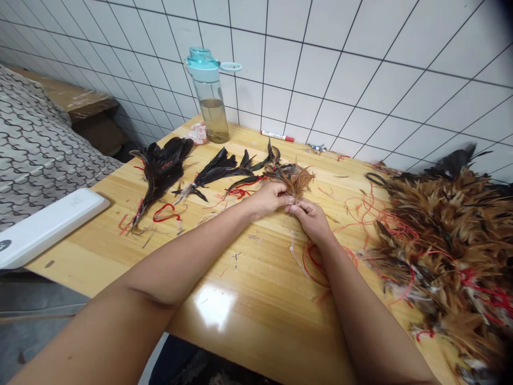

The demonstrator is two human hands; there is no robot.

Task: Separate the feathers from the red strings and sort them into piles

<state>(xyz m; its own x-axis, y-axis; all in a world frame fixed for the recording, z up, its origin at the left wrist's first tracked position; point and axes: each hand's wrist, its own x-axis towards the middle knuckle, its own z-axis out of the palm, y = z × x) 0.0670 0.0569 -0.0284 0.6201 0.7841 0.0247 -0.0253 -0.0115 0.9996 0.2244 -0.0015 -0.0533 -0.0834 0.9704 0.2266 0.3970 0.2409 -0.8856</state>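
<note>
So I've got this little bunch of feathers (298, 183) pinched at the base in my left hand (269, 200) and right hand (313, 218), over the wooden table (260, 278). It's gingery brown, kinda fluffy, tips fanned out away from me.

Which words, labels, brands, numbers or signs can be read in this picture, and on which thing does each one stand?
No text is clear enough to quote.
Long white case: a faint grey mark and a dark round emblem, both too blurred to read.
Red-and-white marker: print on its barrel, too small to read.
Small blue-and-white item near the wall: any print is too small to tell.
</note>
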